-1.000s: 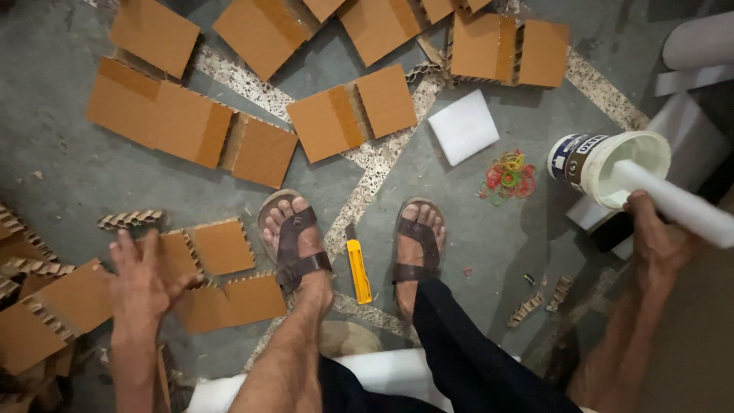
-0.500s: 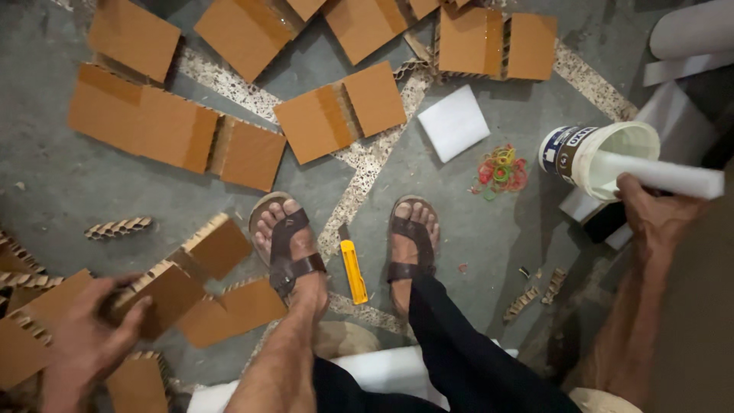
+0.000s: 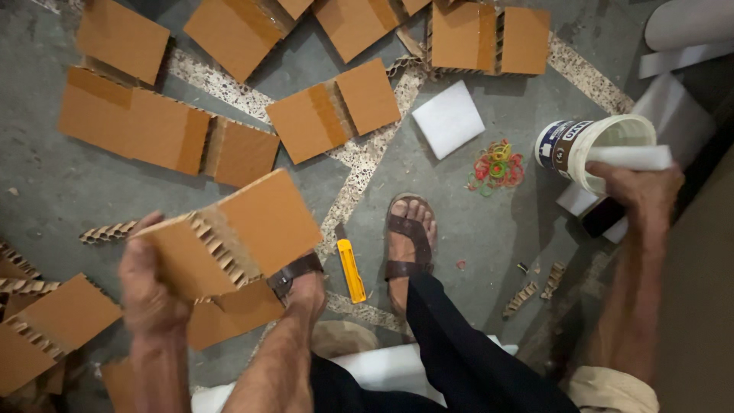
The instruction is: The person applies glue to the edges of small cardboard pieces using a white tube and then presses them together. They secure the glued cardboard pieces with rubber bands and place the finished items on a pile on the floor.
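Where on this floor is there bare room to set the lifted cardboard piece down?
Bare floor lies left of the long cardboard strip, and between the white foam square, rubber bands and sandalled foot. The top edge and lower left are crowded with cardboard pieces.

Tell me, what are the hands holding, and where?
Left hand grips a folded cardboard piece at its lower-left end. Right hand holds a white strip over the white tub.

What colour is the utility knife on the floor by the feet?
Yellow; the utility knife shows best in the head view.
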